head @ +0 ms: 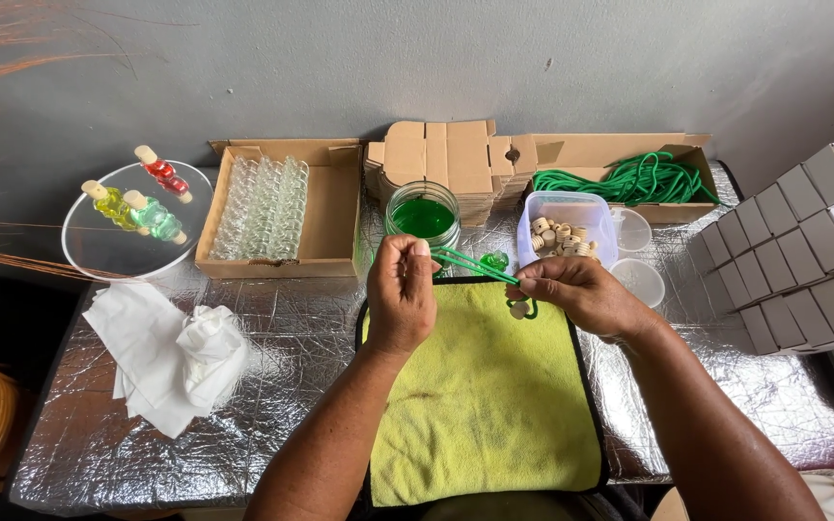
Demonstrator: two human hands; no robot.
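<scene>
Green cord (470, 262) is pinched taut between raised left hand (402, 289) and right hand (576, 292); a wooden cap (518, 310) is gripped by right fingers (530, 287).

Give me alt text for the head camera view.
Two hands, left hand and right hand, pull a green cord taut above a yellow cloth on a foil-covered table; the right also holds a small wooden cap.

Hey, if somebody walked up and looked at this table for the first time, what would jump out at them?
Probably the two hands at the centre: the left hand and right hand stretch a green cord over a yellow-green cloth. Just behind sits a glass jar of green liquid. At far left, small bottles of coloured liquid lie on a clear round tray.
</scene>
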